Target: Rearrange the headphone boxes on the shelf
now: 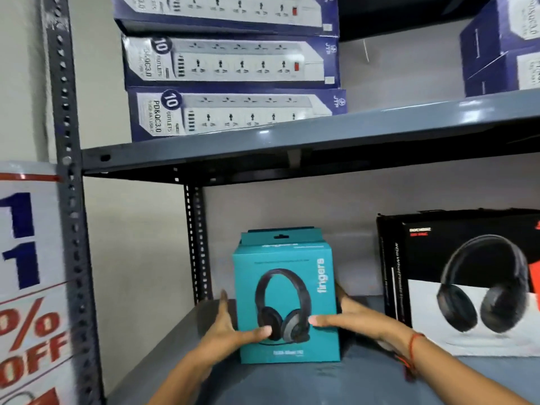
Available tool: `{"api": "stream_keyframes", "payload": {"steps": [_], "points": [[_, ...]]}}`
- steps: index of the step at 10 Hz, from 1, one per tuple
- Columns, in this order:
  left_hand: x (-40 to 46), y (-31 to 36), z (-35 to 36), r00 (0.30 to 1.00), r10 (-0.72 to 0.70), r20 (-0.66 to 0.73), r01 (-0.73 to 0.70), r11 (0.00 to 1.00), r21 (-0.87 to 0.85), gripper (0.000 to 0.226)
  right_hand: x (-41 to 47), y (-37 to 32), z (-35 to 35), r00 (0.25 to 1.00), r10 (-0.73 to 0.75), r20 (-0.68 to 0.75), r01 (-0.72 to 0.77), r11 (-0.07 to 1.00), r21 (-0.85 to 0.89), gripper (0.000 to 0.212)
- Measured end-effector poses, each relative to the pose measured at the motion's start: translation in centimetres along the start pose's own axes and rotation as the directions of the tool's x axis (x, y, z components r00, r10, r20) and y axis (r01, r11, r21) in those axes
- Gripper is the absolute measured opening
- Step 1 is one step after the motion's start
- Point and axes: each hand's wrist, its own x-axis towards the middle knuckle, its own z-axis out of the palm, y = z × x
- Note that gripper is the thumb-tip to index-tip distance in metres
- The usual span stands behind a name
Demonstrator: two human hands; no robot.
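Note:
A teal headphone box (285,276) stands upright on the grey lower shelf (292,381), its front showing a black headset. My left hand (230,328) presses against its left side with the thumb across the front. My right hand (347,317) grips the right side, thumb on the front too. A larger black and white headphone box (467,282) stands to the right on the same shelf, apart from the teal one.
The upper shelf (292,141) carries stacked blue power-strip boxes (233,112) and more blue boxes (502,45) at the far right. A perforated grey upright (70,200) and a sale poster (26,273) are on the left. Another upright (197,244) stands behind.

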Motion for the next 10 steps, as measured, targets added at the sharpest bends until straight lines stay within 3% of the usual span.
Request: {"api": "stream_keyframes", "payload": {"steps": [1,2,4,9,10], "points": [[0.6,-0.3,-0.3,0.993,-0.046,0.112,0.046,0.999,0.006,0.146,0.0,-0.2,0.9,0.999,0.025,0.020,-0.026,0.999,0.019,0.082],[1.3,-0.5,-0.2,0.985,-0.017,0.169,0.020,1.000,-0.013,0.093,0.8,-0.3,1.8,0.999,0.053,-0.012,-0.053,0.998,0.039,0.065],[1.9,-0.1,-0.2,0.974,0.031,0.225,-0.018,0.998,-0.056,0.067,1.3,-0.1,1.9,0.997,0.054,-0.057,-0.052,0.998,0.037,0.080],[1.1,-0.3,-0.8,0.960,0.019,0.281,-0.014,1.000,-0.019,0.089,0.1,-0.5,2.7,0.998,0.038,-0.056,-0.035,0.998,0.057,0.102],[0.9,0.0,-1.0,0.995,0.040,0.090,-0.036,0.998,-0.047,0.133,-0.6,-1.1,2.8,0.986,0.059,-0.157,-0.058,0.998,0.009,0.125]]}}
